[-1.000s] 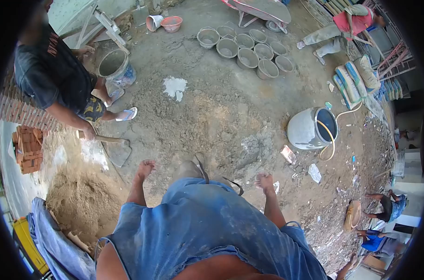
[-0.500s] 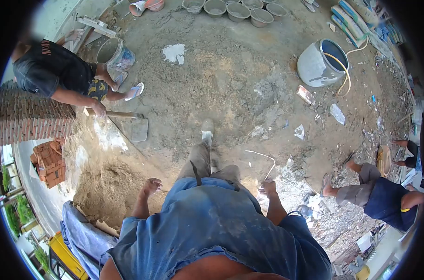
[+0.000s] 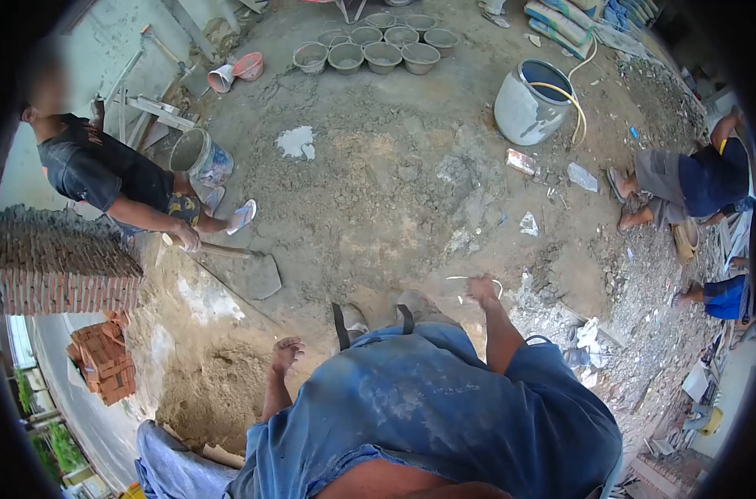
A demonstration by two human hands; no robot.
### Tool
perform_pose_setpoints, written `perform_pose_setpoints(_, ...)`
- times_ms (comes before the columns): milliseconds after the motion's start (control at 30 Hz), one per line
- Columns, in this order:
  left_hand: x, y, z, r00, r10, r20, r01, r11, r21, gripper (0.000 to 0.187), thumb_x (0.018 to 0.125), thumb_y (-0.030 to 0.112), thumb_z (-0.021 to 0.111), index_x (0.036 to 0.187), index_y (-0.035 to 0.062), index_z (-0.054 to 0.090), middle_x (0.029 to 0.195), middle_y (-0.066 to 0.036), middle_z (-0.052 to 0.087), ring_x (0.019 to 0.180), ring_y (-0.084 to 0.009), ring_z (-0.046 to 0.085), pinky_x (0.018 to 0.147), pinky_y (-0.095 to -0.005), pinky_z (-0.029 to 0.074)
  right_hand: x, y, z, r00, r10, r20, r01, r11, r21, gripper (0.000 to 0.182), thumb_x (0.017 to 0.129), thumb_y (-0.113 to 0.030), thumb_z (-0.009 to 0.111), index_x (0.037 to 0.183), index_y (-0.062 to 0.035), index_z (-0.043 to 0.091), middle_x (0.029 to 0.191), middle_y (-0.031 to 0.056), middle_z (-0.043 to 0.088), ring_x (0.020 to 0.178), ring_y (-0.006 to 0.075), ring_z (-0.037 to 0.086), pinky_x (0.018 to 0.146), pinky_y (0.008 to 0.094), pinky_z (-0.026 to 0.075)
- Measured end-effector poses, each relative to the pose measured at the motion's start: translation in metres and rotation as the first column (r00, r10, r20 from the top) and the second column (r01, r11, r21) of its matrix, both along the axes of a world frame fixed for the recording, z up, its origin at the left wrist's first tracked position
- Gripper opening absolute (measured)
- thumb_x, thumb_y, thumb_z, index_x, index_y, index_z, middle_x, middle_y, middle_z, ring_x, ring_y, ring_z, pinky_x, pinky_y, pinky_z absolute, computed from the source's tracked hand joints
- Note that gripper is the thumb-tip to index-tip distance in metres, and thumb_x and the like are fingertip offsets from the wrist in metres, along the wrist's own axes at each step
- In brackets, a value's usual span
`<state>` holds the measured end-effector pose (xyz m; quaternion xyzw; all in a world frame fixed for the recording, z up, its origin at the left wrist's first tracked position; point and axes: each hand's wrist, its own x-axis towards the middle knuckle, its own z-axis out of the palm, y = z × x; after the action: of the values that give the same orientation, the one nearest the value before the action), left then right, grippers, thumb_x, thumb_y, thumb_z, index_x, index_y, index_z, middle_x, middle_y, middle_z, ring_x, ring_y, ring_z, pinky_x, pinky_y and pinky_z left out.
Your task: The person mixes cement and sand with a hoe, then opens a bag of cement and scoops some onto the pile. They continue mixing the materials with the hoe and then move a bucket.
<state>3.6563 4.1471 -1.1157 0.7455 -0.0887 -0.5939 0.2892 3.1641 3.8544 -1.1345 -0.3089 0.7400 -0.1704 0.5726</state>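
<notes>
My left hand [image 3: 288, 353] hangs beside my body with fingers loosely bent and apart. Nothing shows in it; below lies a sand pile [image 3: 220, 374]. Out in front on the other side is my right hand [image 3: 481, 289], fingers loose and pointing forward, with no held thing visible. Behind it in the view a thin white cord [image 3: 500, 287] appears on the ground, partly covered by that hand. At the left, a co-worker [image 3: 103, 166] in a dark shirt grips the wooden handle of a hoe [image 3: 265, 276], its blade resting on the wet mortar [image 3: 344, 183].
Several mortar-filled tubs [image 3: 383, 56] stand ahead, near a blue-grey barrel [image 3: 531, 104] with a hose. A bucket [image 3: 201, 158] is by the co-worker. Bricks [image 3: 103, 358] are stacked left. Another person [image 3: 710, 183] bends at the right among rubble [image 3: 644, 324]. Cement bags [image 3: 561, 25] lie beyond.
My view has turned and tilted up, showing more tubs. My right hand has swung forward; my left stays at my side. The left co-worker is more upright. Another person's blue clothing shows at the right.
</notes>
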Motion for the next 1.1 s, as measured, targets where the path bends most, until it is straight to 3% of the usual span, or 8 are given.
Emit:
perform_pose_setpoints(200, 0.023, 0.069, -0.051, 0.953, 0.178, -0.245, -0.202, 0.976, -0.077, 0.025, 0.081, 0.007, 0.052, 0.106, 0.0052, 0.055, 0.086, -0.006, 0.064, 0.072, -0.0172, 0.061, 0.057, -0.0278, 0.044, 0.061, -0.032, 0.025, 0.958, 0.288, -0.015, -0.288, 0.956, -0.061, 0.020, 0.077, -0.014, 0.057, 0.096, -0.0068, 0.055, 0.075, 0.0067, 0.059, 0.056, 0.0186, 0.061, 0.048, 0.0338, 0.051)
perform_pose_setpoints(333, -0.014, 0.113, -0.051, 0.980, 0.185, -0.070, -0.183, 0.982, 0.037, 0.023, 0.083, 0.010, 0.052, 0.105, 0.0061, 0.055, 0.090, -0.007, 0.063, 0.075, -0.0198, 0.061, 0.061, -0.0300, 0.045, 0.075, -0.010, 0.036, 0.934, 0.355, -0.030, -0.355, 0.934, -0.022, 0.023, 0.077, -0.017, 0.059, 0.097, -0.0066, 0.056, 0.076, 0.0069, 0.059, 0.057, 0.0182, 0.061, 0.049, 0.0336, 0.051)
perform_pose_setpoints(400, -0.021, 0.142, -0.090, 0.842, -0.141, -0.520, -0.347, 0.598, -0.723, 0.024, 0.085, 0.014, 0.052, 0.107, 0.0055, 0.055, 0.095, -0.010, 0.062, 0.078, -0.0226, 0.061, 0.068, -0.0336, 0.047, 0.070, 0.008, 0.030, 0.922, 0.387, -0.026, -0.387, 0.922, 0.018, 0.024, 0.076, -0.018, 0.060, 0.097, -0.0060, 0.056, 0.076, 0.0072, 0.060, 0.057, 0.0182, 0.062, 0.050, 0.0340, 0.052)
perform_pose_setpoints(433, -0.020, 0.149, -0.098, 0.825, -0.198, -0.530, -0.362, 0.536, -0.763, 0.024, 0.084, 0.014, 0.052, 0.107, 0.0051, 0.054, 0.095, -0.010, 0.062, 0.078, -0.0225, 0.061, 0.068, -0.0333, 0.047, 0.063, 0.015, 0.021, 0.913, 0.404, -0.053, -0.399, 0.913, 0.084, 0.025, 0.076, -0.016, 0.060, 0.097, -0.0039, 0.054, 0.076, 0.0081, 0.059, 0.057, 0.0188, 0.062, 0.050, 0.0344, 0.052)
perform_pose_setpoints(600, -0.006, 0.162, -0.139, 0.926, 0.061, -0.371, -0.243, 0.850, -0.468, 0.027, 0.084, 0.012, 0.052, 0.109, 0.0032, 0.053, 0.095, -0.011, 0.062, 0.078, -0.0221, 0.061, 0.067, -0.0318, 0.048, 0.038, 0.045, -0.008, 0.900, 0.398, -0.178, -0.358, 0.907, 0.221, 0.026, 0.074, -0.011, 0.062, 0.094, 0.0015, 0.050, 0.075, 0.0108, 0.059, 0.057, 0.0213, 0.063, 0.048, 0.0346, 0.053)
perform_pose_setpoints(800, 0.027, 0.135, -0.188, 0.964, 0.102, -0.244, -0.174, 0.940, -0.294, 0.031, 0.082, 0.010, 0.052, 0.111, 0.0009, 0.051, 0.095, -0.011, 0.062, 0.077, -0.0216, 0.061, 0.065, -0.0301, 0.048, 0.049, 0.046, -0.016, 0.927, 0.342, -0.151, -0.313, 0.931, 0.188, 0.024, 0.074, -0.011, 0.060, 0.093, 0.0011, 0.051, 0.077, 0.0107, 0.058, 0.058, 0.0214, 0.063, 0.048, 0.0342, 0.053)
perform_pose_setpoints(933, 0.050, 0.086, -0.080, 0.946, 0.221, -0.235, -0.244, 0.967, -0.071, 0.031, 0.081, 0.004, 0.047, 0.112, 0.0008, 0.051, 0.089, -0.009, 0.063, 0.069, -0.0171, 0.061, 0.051, -0.0260, 0.043, 0.084, 0.048, 0.001, 0.933, 0.343, -0.108, -0.326, 0.934, 0.149, 0.023, 0.074, -0.014, 0.059, 0.093, -0.0009, 0.054, 0.079, 0.0099, 0.059, 0.059, 0.0203, 0.063, 0.049, 0.0331, 0.052)
perform_pose_setpoints(1100, 0.085, 0.084, -0.062, 0.978, 0.154, -0.144, -0.169, 0.981, -0.098, 0.031, 0.081, 0.006, 0.049, 0.111, 0.0017, 0.051, 0.087, -0.007, 0.063, 0.070, -0.0147, 0.060, 0.051, -0.0251, 0.043, 0.117, 0.066, 0.007, 0.940, 0.333, -0.074, -0.325, 0.940, 0.103, 0.024, 0.075, -0.016, 0.058, 0.095, -0.0026, 0.056, 0.078, 0.0080, 0.059, 0.060, 0.0191, 0.063, 0.050, 0.0331, 0.052)
